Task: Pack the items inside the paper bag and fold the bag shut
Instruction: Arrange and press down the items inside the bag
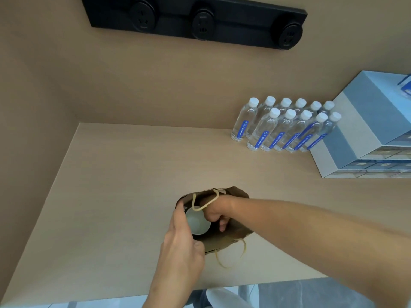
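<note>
A brown paper bag with cord handles stands open on the table near the front edge. My right hand reaches down into its mouth, fingers curled around a white cup that sits inside the bag. My left hand grips the bag's left rim and holds the mouth apart. One cord handle loops over my right hand; the other hangs out at the front. The bag's lower inside is dark and hidden.
Several clear water bottles with white caps stand in two rows at the back right. Next to them is a grey-blue drawer box. A black socket strip is mounted on the back wall. The light wooden table spreads to the left.
</note>
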### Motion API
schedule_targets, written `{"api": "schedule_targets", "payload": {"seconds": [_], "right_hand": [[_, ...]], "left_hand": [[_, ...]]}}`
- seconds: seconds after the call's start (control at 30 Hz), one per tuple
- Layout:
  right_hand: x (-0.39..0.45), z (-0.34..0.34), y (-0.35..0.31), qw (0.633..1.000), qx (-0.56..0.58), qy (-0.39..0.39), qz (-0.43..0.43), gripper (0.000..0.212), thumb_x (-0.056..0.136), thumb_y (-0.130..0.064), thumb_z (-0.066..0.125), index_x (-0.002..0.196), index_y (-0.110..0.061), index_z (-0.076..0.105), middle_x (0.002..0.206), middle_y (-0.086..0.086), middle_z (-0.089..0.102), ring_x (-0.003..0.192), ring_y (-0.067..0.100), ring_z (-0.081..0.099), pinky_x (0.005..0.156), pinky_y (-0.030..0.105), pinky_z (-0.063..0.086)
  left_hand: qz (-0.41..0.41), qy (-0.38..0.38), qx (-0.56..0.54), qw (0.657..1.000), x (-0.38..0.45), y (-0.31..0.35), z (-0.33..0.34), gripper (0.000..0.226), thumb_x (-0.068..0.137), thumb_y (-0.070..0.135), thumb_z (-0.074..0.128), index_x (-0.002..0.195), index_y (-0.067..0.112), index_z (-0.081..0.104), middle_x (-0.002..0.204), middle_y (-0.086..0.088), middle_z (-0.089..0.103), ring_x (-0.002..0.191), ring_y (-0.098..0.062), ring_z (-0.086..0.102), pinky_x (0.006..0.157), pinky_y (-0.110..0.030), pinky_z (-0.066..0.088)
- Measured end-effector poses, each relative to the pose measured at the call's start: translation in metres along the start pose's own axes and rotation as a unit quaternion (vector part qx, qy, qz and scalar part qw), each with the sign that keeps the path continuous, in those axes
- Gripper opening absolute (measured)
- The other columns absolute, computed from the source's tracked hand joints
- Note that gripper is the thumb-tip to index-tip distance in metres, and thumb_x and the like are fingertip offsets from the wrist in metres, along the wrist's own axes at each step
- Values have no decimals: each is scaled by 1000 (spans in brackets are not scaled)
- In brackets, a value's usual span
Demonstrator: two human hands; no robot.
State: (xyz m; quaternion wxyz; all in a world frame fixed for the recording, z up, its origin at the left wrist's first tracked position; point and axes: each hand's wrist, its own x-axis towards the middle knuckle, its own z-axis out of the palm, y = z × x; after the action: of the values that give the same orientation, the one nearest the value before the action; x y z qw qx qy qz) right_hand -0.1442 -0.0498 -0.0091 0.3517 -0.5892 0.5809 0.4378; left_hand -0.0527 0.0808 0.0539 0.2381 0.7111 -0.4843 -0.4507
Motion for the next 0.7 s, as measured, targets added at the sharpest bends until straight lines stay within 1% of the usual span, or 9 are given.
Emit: {"api": "schedule_targets", "payload": {"seconds": [0.1, 0.2, 0.27, 0.3, 0.4, 0.47, 0.5, 0.57, 0.7], "right_hand": [[8, 7, -3, 997, 76, 1, -9, 40, 101, -7, 29, 139, 6, 30, 133, 24, 57, 55, 23, 54, 49, 27, 43], [3, 11, -2, 995, 102, 2, -20, 35, 98, -3, 39, 133, 6, 39, 132, 25, 56, 81, 34, 69, 36, 23, 45], [-9, 6, -2, 997, 44, 36, -49, 32, 95, -4, 46, 126, 4, 49, 119, 22, 65, 70, 31, 66, 33, 26, 46], [-17, 2, -3, 995, -23, 69, -64, 31, 94, -6, 48, 123, 2, 54, 108, 20, 68, 64, 28, 62, 40, 29, 50], [-41, -3, -9, 959, -166, 166, -159, 21, 88, -10, 55, 107, -4, 64, 107, 16, 66, 88, 32, 66, 71, 37, 58], [-47, 1, -12, 960, -126, 121, -219, 10, 87, -5, 53, 83, -3, 62, 90, 17, 67, 67, 29, 64, 55, 32, 56], [-47, 4, -14, 968, -84, 70, -226, 12, 89, -1, 50, 84, 0, 61, 79, 17, 66, 54, 25, 59, 45, 28, 52], [-40, 7, -14, 978, -30, 1, -205, 22, 91, 5, 44, 106, 2, 60, 68, 14, 58, 44, 20, 51, 37, 23, 46], [-22, 9, -18, 987, 23, -57, -146, 28, 97, -8, 44, 120, 3, 55, 93, 15, 57, 55, 18, 50, 45, 24, 46]], "left_hand": [[-12, 5, -1, 1000, 1, -2, 0, 89, 75, -2, 42, 140, 51, 11, 118, -2, 52, 79, -33, 69, 74, -45, 61], [-15, 10, -5, 1000, 1, -3, -3, 88, 74, -2, 42, 135, 55, 14, 100, 0, 56, 66, -29, 70, 69, -45, 61], [-15, 10, -10, 1000, 1, -2, -5, 89, 73, -2, 42, 134, 56, 15, 96, 4, 57, 65, -28, 70, 68, -44, 62], [-16, 10, -12, 1000, 2, -2, -5, 90, 72, -3, 41, 135, 56, 15, 98, 3, 58, 67, -30, 71, 69, -44, 62], [-14, 11, -10, 1000, 4, -2, -9, 92, 72, -4, 41, 137, 56, 14, 101, -5, 60, 72, -32, 72, 73, -41, 61], [-17, 7, -7, 1000, 7, -1, -11, 92, 73, -4, 41, 140, 52, 12, 105, -7, 60, 72, -33, 72, 73, -39, 60], [-17, 4, -5, 1000, 8, -1, -12, 90, 74, -4, 41, 142, 48, 14, 107, -8, 60, 71, -32, 72, 72, -39, 61], [-13, -2, 1, 1000, 8, 2, -12, 87, 74, -4, 41, 143, 43, 18, 106, -5, 60, 67, -29, 72, 68, -40, 62], [-7, -11, 2, 1000, 6, 7, -6, 88, 74, -5, 41, 141, 48, 17, 106, -1, 57, 76, -32, 71, 72, -41, 62]]}}
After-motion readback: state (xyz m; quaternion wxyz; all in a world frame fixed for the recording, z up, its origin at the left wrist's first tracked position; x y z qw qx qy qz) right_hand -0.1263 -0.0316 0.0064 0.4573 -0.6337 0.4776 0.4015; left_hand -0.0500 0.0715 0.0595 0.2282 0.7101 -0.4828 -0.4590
